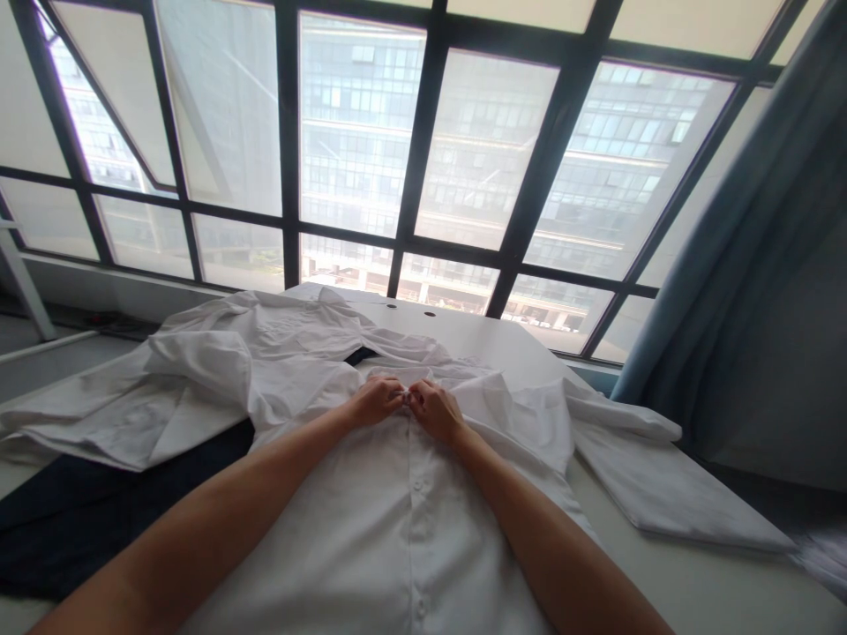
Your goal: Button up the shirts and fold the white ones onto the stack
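A white button-up shirt (357, 503) lies spread on the table with its buttoned front facing up and its collar end away from me. My left hand (380, 399) and my right hand (433, 407) meet at the top of the button placket (418, 529). Both hands pinch the shirt fabric near the collar, fingertips almost touching. A small bit of cloth shows between them; whether a button is in the fingers is hidden. Below the hands, several buttons run down the placket toward me.
More white garments (265, 331) are heaped at the back left, over a dark navy cloth (132, 503). The white table (681, 573) extends to the right. Large framed windows (361, 132) stand behind it, with a blue-grey curtain (747, 238) at the right.
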`<state>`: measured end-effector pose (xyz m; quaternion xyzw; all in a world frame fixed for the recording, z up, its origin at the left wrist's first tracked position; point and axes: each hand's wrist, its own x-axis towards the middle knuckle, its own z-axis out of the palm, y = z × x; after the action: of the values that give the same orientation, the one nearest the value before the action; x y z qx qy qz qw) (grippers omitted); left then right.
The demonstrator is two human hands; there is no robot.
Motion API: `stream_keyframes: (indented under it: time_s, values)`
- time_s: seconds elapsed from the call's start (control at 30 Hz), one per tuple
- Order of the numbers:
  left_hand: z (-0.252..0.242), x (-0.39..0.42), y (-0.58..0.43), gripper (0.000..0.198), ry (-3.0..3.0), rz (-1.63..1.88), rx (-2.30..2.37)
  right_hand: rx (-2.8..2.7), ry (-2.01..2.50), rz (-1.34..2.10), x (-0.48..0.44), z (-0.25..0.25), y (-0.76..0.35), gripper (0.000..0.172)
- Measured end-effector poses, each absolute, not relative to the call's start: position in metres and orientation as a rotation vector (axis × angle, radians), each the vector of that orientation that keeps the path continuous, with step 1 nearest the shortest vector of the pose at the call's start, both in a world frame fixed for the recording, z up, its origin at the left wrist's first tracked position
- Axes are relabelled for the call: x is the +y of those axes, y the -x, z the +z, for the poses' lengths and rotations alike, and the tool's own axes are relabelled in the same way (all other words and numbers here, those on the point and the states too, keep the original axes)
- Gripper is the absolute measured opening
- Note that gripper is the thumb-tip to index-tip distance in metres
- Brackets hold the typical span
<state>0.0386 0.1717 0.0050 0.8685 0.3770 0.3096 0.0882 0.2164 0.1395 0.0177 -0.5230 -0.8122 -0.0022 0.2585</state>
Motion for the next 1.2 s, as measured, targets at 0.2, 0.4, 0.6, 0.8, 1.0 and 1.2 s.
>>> stream_keyframes:
  time_s: [0.2, 0.4, 0.6, 0.8, 1.0, 1.2]
  values:
    - [0.007, 0.171, -0.038, 0.02, -2.699, 0.869, 1.093, -2.189, 1.432, 0.044, 0.142, 0.015, -0.213, 0.017]
    - [0.005, 0.17, -0.037, 0.018, -2.649, 0.884, 1.098, -2.156, 1.336, 0.306, 0.154, 0.01, -0.218, 0.019]
    - [0.006, 0.17, -0.036, 0.013, -2.683, 0.945, 1.067, -2.147, 1.338, 0.192, 0.151, 0.019, -0.225, 0.017]
    - [0.008, 0.168, -0.036, 0.015, -2.719, 0.965, 1.044, -2.327, 1.208, 0.139, 0.154, 0.034, -0.25, 0.028]
    - [0.019, 0.172, -0.026, 0.012, -2.906, 0.984, 0.985, -2.358, 1.54, -0.388, 0.153, 0.04, -0.264, 0.025]
    - [0.028, 0.185, 0.003, 0.016, -3.029, 0.972, 1.287, -2.219, 1.605, -0.537, 0.15, 0.05, -0.264, 0.025]
